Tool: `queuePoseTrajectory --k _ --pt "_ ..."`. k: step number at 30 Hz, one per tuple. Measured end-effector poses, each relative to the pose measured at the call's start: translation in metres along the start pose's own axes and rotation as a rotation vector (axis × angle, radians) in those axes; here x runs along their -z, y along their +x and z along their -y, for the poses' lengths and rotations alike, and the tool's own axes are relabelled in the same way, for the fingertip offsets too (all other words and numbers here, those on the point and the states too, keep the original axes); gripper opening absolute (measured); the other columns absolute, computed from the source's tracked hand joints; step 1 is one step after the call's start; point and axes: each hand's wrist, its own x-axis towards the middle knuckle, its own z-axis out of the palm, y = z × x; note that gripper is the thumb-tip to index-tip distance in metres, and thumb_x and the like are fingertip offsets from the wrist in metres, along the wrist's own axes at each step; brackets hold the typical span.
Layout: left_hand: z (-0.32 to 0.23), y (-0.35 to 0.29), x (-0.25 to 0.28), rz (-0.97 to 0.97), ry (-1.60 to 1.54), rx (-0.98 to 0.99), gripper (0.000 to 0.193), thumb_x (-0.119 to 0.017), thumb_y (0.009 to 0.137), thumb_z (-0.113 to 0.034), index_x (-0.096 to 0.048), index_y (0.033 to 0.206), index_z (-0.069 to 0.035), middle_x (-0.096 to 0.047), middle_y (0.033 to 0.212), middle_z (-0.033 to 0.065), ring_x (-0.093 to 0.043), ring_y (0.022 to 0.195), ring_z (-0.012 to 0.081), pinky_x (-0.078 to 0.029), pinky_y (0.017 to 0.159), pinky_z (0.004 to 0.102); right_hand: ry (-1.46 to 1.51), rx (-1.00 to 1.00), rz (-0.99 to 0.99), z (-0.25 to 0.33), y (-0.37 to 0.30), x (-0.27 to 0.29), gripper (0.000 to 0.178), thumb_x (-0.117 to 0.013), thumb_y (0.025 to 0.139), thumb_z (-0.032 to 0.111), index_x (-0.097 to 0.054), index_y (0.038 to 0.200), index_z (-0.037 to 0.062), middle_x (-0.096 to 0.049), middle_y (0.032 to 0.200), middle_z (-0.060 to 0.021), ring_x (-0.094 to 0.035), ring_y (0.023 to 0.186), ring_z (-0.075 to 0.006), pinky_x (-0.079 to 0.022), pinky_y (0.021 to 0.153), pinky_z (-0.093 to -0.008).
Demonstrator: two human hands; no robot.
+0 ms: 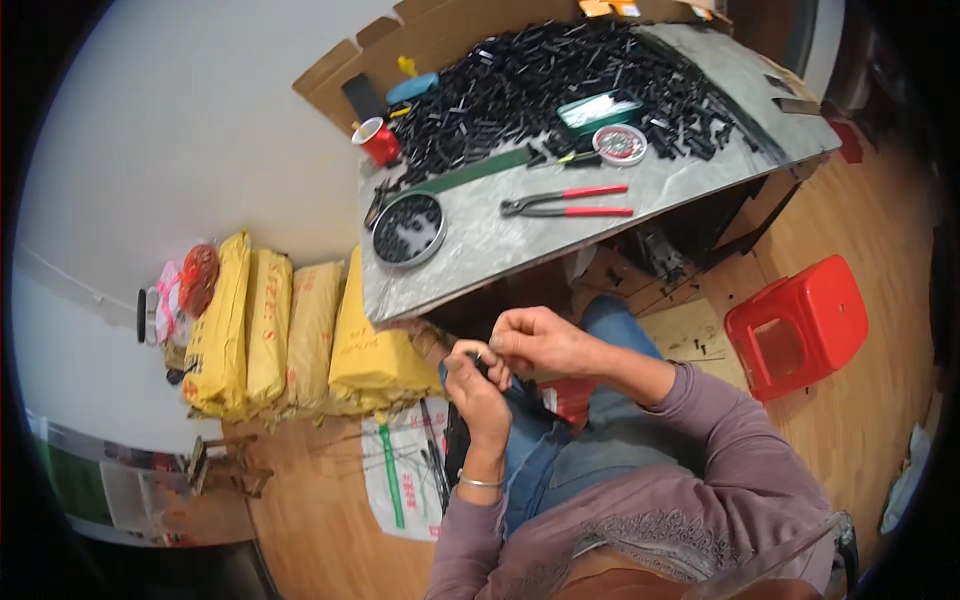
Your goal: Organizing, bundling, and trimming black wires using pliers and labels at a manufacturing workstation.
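Observation:
My left hand is closed around a small black part, only a bit of which shows between the fingers. Close above it, my right hand is in a pinch, thumb against fingertips. Whatever sits in that pinch is too small or hidden to make out. Both hands are over my lap, just off the table's near edge. On the grey table, a big heap of small black plastic parts covers the far side. Pincers with red handles lie near the front edge, beside a round tin of black pieces.
A round dish of small metal bits stands by a green tray. At the table's left are a red cup and a long green strip. Yellow sacks line the wall; a red stool stands at right.

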Motion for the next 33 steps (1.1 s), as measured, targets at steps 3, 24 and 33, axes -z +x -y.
queuePoseTrajectory --k 3,24,33 --pt "-0.005 -0.002 -0.008 -0.064 0.027 0.006 0.059 -0.028 0.094 -0.063 -0.043 0.08 -0.007 -0.034 0.055 -0.0006 -0.031 0.045 0.0084 -0.031 0.044 0.0226 -0.715 0.194 -0.265 0.015 0.01 0.034 0.017 -0.062 0.088 0.019 -0.06 0.079 0.0037 -0.059 0.07 -0.0025 -0.057 0.065 -0.0117 -0.046 0.06 -0.0277" --pt "-0.007 0.011 -0.009 -0.132 0.023 0.045 0.065 -0.033 0.094 -0.061 -0.056 0.079 -0.002 -0.037 0.056 -0.0057 -0.029 0.048 0.0012 -0.021 0.043 0.0188 -1.266 0.458 -0.229 0.049 -0.013 0.074 0.033 -0.072 0.068 0.006 -0.042 0.082 0.0041 -0.05 0.076 -0.0105 -0.052 0.068 -0.0267 -0.041 0.059 -0.0317" --pt "-0.004 0.009 -0.007 -0.156 0.085 0.022 0.065 -0.033 0.093 -0.064 -0.054 0.082 -0.004 -0.038 0.051 -0.003 -0.033 0.043 0.0049 -0.027 0.04 0.0215 -1.703 0.753 -0.192 0.062 -0.028 0.047 0.039 -0.072 0.054 0.0 -0.049 0.084 0.0092 -0.053 0.092 -0.0072 -0.051 0.086 -0.0277 -0.037 0.076 -0.0373"
